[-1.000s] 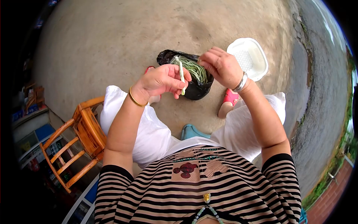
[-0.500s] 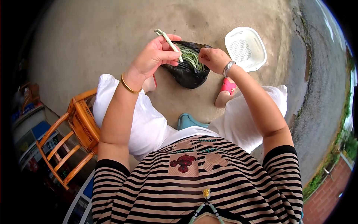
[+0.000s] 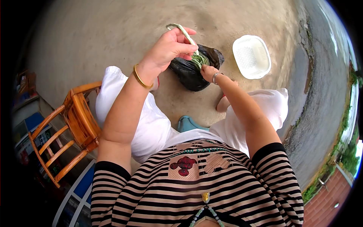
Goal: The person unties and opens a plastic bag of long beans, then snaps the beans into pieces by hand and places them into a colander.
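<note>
My left hand [image 3: 174, 48] is raised over the bag, its thumb and fingers closed around a pale green long bean [image 3: 184, 31]. One end of that bean curls out past the back of the hand; the other points down toward the bag. More long beans [image 3: 200, 59] show in the mouth of a black plastic bag [image 3: 188, 76] on the ground. At the bag's right side my right hand [image 3: 210, 73] is closed, fingertips against those beans and seemingly gripping some. Its fingers partly hide what lies between them.
A white perforated basket [image 3: 252, 57] sits on the concrete to the right of the bag. By my left leg stands a wooden chair [image 3: 84, 120]. A teal object [image 3: 191, 124] is between my legs. Wet pavement [image 3: 321, 94] runs along the right.
My left hand has moved right, over the bag, still with the pale bean. My right hand has shifted slightly down and left, against the beans. The view has shifted slightly.
</note>
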Available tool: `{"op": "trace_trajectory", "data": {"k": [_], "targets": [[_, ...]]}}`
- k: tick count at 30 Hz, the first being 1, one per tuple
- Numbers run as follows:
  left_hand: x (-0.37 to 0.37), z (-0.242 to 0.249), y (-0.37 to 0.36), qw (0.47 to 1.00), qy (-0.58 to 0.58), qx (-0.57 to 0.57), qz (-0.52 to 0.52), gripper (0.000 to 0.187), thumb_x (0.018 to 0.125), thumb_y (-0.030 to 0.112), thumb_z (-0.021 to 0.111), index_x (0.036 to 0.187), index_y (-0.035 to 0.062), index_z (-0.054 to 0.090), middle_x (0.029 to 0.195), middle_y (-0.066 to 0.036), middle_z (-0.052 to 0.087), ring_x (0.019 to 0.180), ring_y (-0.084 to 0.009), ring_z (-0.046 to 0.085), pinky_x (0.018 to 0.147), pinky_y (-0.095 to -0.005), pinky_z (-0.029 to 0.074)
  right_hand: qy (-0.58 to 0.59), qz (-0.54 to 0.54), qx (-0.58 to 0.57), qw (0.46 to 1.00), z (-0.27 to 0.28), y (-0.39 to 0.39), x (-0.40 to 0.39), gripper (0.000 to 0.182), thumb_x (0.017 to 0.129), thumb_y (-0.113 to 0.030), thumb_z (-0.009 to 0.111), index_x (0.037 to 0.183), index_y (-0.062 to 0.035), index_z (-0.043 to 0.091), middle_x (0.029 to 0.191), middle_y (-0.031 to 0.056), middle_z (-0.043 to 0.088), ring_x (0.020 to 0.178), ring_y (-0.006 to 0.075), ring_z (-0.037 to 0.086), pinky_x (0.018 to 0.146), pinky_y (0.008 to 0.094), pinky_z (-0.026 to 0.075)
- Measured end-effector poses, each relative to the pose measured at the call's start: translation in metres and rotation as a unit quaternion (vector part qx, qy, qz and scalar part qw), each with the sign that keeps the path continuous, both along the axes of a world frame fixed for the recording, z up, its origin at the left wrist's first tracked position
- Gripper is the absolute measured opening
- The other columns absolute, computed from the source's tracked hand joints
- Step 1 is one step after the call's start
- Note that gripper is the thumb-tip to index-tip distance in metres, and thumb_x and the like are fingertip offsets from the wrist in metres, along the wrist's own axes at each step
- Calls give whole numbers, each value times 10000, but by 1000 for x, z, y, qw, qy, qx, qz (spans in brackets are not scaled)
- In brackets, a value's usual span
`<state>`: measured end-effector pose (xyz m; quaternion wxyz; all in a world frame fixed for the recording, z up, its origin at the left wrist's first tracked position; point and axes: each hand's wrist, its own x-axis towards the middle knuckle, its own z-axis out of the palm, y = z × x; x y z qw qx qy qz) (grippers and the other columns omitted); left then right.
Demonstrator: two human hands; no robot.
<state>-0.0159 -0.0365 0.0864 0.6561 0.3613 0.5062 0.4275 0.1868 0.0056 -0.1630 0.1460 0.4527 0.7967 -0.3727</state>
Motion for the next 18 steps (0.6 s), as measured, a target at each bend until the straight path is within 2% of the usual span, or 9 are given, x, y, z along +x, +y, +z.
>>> {"op": "trace_trajectory", "data": {"k": [1, 3, 5, 7, 13, 14, 17, 18], "targets": [[-1, -1, -1, 1000, 0, 1, 1, 412, 831, 74, 631, 1200, -18, 472, 911, -41, 591, 775, -99, 575, 674, -231, 504, -10, 12, 3, 1000, -4, -9, -4, 286, 884, -260, 437, 999, -39, 577, 964, 240, 631, 950, 399, 599, 829, 453, 476], [-1, -1, -3, 1000, -2, 5, 2, 403, 830, 73, 629, 1194, -13, 478, 910, -39, 592, 774, -97, 574, 673, -230, 503, 90, 41, -35, 994, 2, -37, -6, 260, 871, -258, 461, 959, -46, 583, 940, 230, 636, 920, 383, 609, 799, 445, 484], [-2, -1, -5, 1000, 10, 4, 4, 398, 827, 88, 635, 1184, -2, 486, 912, -35, 595, 779, -98, 579, 678, -231, 503, 125, 116, -81, 982, -14, -63, -6, 238, 854, -253, 480, 952, -64, 587, 894, 203, 643, 878, 376, 613, 783, 436, 479], [-4, -1, -6, 1000, 17, 9, 2, 402, 823, 99, 640, 1182, 1, 488, 916, -34, 596, 780, -99, 581, 683, -233, 503, 74, 182, -117, 973, -10, -81, -4, 224, 844, -251, 489, 943, -74, 587, 895, 178, 650, 885, 364, 615, 774, 433, 477], [-2, 1, -10, 999, 39, 4, -3, 406, 812, 109, 648, 1171, -2, 494, 922, -35, 593, 798, -101, 581, 694, -232, 503, -18, 262, -137, 955, 25, -85, 12, 235, 829, -247, 505, 970, -119, 643, 954, 144, 651, 959, 308, 603, 799, 393, 474], [-2, -4, -11, 999, 36, 15, -9, 400, 816, 107, 643, 1170, -6, 495, 923, -35, 593, 806, -100, 582, 687, -227, 501, -24, 319, -37, 947, 20, -87, 19, 209, 804, -241, 536, 921, -156, 687, 1036, 102, 633, 1038, 271, 563, 831, 358, 455], [1, -9, -12, 995, 86, 38, -19, 401, 819, 108, 642, 1173, -7, 493, 924, -37, 595, 818, -99, 582, 679, -224, 501, -43, 398, 106, 910, 51, -92, 19, 157, 774, -222, 571, 846, -190, 707, 1096, 62, 609, 1105, 251, 511, 855, 337, 430], [3, -8, -14, 996, 80, 30, -20, 425, 811, 86, 651, 1190, -2, 481, 914, -37, 601, 820, -101, 585, 675, -228, 502, -26, 365, 106, 925, 50, -100, 19, 141, 755, -189, 581, 805, -166, 711, 1050, 61, 636, 1050, 257, 560, 836, 358, 460]]}}
